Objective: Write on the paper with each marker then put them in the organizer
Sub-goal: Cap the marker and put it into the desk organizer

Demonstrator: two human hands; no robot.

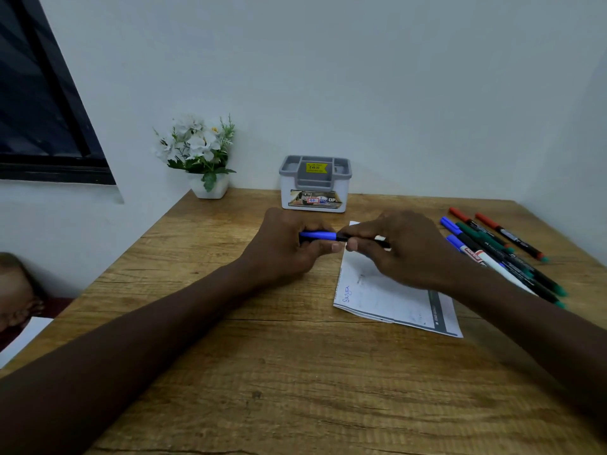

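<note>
A blue marker (pixel 320 236) is gripped at its blue end by the left hand (pixel 285 244) and at its barrel by the right hand (pixel 404 251), above the paper (pixel 387 300) on the desk (pixel 262 372).

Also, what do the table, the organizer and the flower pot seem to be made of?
Table: probably wood or wood-look laminate, matte; grain lines show. Organizer: plastic, smooth, white body with grey moulded top. Flower pot: white and smooth, ceramic or plastic; I cannot tell which.
</note>
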